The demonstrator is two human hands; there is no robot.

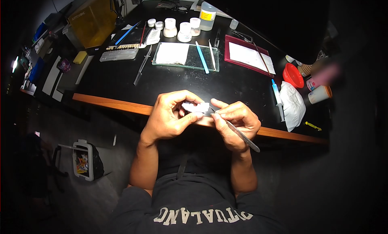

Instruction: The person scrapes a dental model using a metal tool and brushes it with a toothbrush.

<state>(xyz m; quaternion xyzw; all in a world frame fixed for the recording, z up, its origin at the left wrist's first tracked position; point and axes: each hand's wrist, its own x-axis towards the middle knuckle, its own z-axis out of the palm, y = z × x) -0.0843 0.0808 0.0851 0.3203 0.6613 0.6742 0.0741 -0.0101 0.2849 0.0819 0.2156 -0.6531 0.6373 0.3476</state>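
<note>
Near the desk's front edge, my left hand is closed around a small white model that looks like a dental cast. Metal tweezers lie between the fingers of my right hand. Their tips are at the right side of the model; whether they touch it or grip anything is too small to tell. Beyond my hands, a glass plate bears a white pad, a blue-handled tool and a thin white tool.
White jars and a clear bottle stand at the back. Another pair of tweezers lies left of the plate. On the right are a dark red tray, a syringe, white tissue and a red bowl.
</note>
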